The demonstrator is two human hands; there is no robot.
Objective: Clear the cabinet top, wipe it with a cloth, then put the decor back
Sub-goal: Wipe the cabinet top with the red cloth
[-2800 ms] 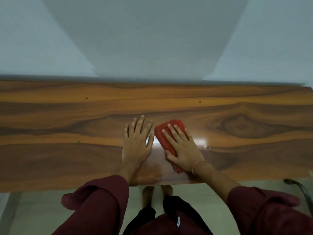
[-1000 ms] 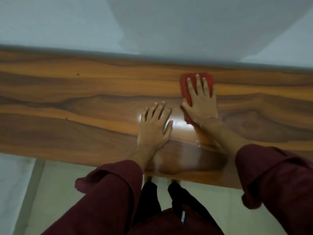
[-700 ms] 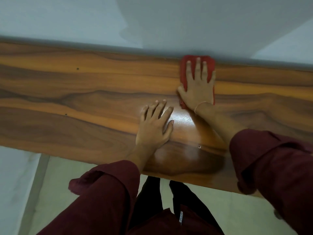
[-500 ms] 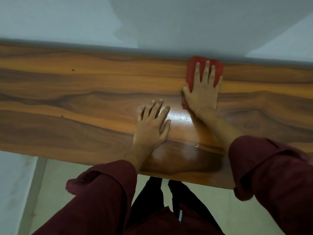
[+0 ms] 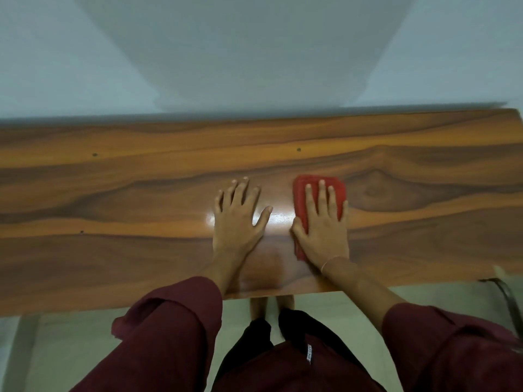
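Back from the far edge by the wall, the red cloth (image 5: 299, 199) is now lying in the middle of the cabinet top (image 5: 113, 193), and the right hand (image 5: 325, 236) has come back toward the person with it. That hand is pressing flat on the cloth, fingers straight and a little spread, nothing curled round the fabric. Its thumb is touching the wood at the cloth's nine o'clock side. A thin band (image 5: 331, 260) is circling the right wrist.

At nine o'clock of the cloth, the left hand (image 5: 236, 224) is resting palm down on the bare wood, fingers fanned apart and holding nothing. Both hands are lying side by side, near each other but not touching, with a bright patch of glare (image 5: 278, 217) shining on the polished surface between them.

From the hands, the brown grained top is stretching out toward nine o'clock and three o'clock, and its right end is showing at about two o'clock. A pale wall (image 5: 254, 52) is rising behind it at twelve o'clock. Maroon sleeves, the left sleeve (image 5: 169, 321) and the right sleeve (image 5: 452, 349), are covering both forearms at six o'clock. Below the near edge, bare feet (image 5: 271, 304) are standing on a light floor (image 5: 70, 349). A dark strap (image 5: 506, 301) is hanging at four o'clock, off the cabinet's corner.
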